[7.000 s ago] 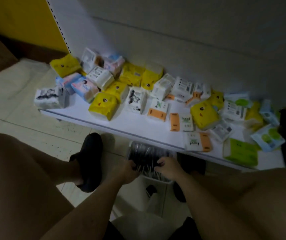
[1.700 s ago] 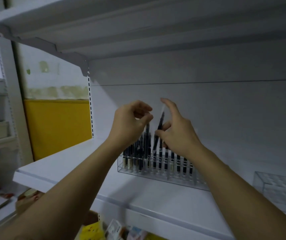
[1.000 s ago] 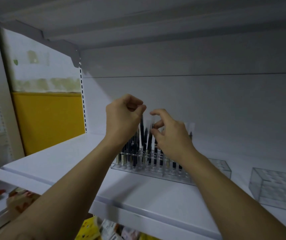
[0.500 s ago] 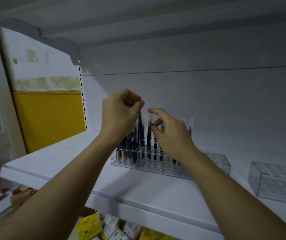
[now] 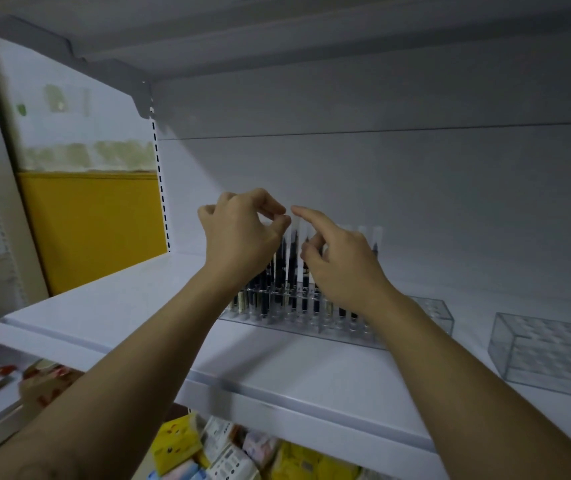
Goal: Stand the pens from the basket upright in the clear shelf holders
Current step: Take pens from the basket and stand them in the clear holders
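A long clear holder [image 5: 426, 317] sits on the white shelf [image 5: 131, 306], its left part filled with several dark pens [image 5: 263, 303] standing upright. My left hand [image 5: 242, 233] hovers above the holder's left end with curled fingers, gripping a small bunch of dark pens [image 5: 280, 258] that hang below it. My right hand [image 5: 339, 261] is beside it, index finger stretched out, its tip at the clear cap of one upright pen [image 5: 293, 258]. That pen stands in the holder between my hands. The basket is out of view.
A second clear holder [image 5: 550, 355] without pens stands at the right on the same shelf. Another shelf [image 5: 277, 32] hangs close overhead. Yellow and white tissue packs [image 5: 180, 441] lie on the shelf below. A yellow wall panel [image 5: 93, 223] is at the left.
My right hand has let go of the pinched pen, which now stands in the holder, and its index finger has straightened over the cap. Both hands stayed above the holder's left part.
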Tool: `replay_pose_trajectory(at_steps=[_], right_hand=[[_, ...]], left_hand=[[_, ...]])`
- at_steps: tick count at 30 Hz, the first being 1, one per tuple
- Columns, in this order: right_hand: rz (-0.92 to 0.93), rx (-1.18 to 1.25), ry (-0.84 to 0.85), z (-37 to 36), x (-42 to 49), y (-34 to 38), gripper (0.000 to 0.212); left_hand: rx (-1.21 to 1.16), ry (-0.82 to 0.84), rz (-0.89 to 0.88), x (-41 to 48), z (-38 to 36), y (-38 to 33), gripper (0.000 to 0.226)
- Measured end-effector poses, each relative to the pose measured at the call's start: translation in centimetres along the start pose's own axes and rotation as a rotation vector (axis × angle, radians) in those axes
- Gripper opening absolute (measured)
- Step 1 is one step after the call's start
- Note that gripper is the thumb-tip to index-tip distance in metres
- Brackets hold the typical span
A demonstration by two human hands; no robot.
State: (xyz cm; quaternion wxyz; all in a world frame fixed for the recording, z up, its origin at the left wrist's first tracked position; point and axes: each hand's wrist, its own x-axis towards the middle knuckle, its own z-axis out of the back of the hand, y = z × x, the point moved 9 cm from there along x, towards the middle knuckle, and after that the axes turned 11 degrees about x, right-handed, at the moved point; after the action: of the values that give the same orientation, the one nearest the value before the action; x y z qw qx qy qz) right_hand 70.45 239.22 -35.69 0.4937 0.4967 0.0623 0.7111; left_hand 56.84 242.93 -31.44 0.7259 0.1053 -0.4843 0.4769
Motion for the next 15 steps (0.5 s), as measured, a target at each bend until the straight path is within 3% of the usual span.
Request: replay_pose_trajectory(at_steps=[10, 15], right_hand=[[0.051, 0.027, -0.066, 0.1, 0.3, 0.2, 0.044], [0.054, 0.001, -0.034, -0.5, 0.4, 0.3, 0.046]], left_hand=[[-0.116, 0.068, 0.075, 0.8, -0.8, 1.2, 0.010], [0.028, 0.105, 0.043, 0.2, -1.5, 1.4, 0.005]])
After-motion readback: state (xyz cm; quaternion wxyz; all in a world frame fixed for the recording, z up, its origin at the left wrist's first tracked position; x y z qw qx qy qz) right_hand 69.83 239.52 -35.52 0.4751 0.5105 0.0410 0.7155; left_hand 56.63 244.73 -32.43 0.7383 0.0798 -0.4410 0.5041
